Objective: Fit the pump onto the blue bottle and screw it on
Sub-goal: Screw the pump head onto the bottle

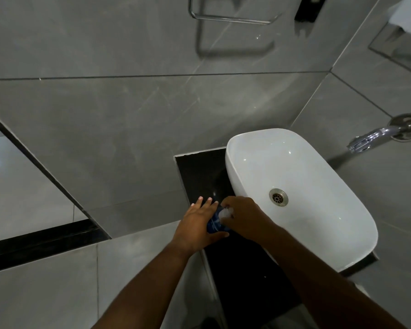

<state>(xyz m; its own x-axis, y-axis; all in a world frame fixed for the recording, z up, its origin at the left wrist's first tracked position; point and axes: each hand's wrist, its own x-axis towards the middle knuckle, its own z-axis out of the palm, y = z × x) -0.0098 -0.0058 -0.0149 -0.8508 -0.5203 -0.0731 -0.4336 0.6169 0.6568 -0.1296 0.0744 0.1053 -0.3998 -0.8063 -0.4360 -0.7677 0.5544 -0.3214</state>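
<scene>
The white oval ceramic basin [294, 186] is crowding the right side of the black polished counter [199, 172], leaving only a narrow open strip running alongside the grey tiled wall [128, 129].

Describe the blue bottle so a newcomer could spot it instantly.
Find the white basin on the black counter. At its near-left edge two hands meet: the left hand and right hand. The blue bottle between them is the only blue thing here.

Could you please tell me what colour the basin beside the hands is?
The oval ceramic basin is glossy white, shown best in the head view.
</scene>
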